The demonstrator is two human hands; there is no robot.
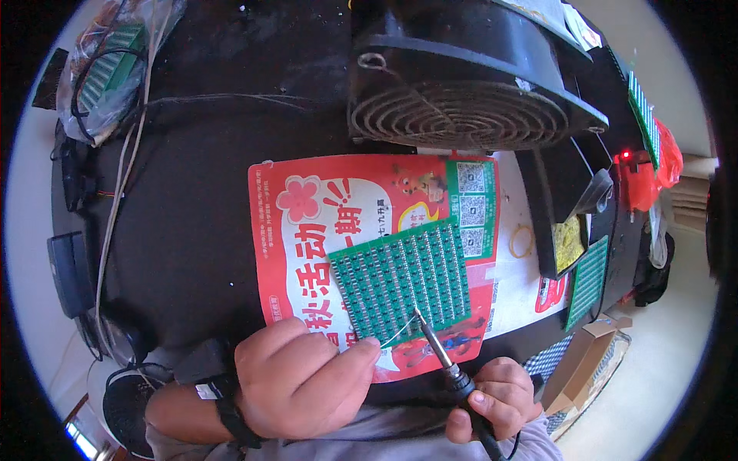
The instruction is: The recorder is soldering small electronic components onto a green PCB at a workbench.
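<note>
A green circuit board panel [403, 280] with rows of small parts lies slightly turned on a red printed sheet [269, 230]. My left hand [304, 376] is closed at the board's near left corner, pinching a thin strand of solder wire [397, 333] that runs right across the near part of the board. In my right hand [500, 399] is a soldering iron [442, 353] with a dark handle and metal shaft. Its tip touches or hovers just over the board, close to the wire's far end; I cannot tell which. A dark band circles my left wrist.
A black fan [469, 84] with a round wire grille stands beyond the board. Right of the sheet are a black holder with a yellow sponge [569, 244] and another green board [588, 283]. A bagged bundle of boards [111, 69], cables and a cardboard box [588, 369] lie around.
</note>
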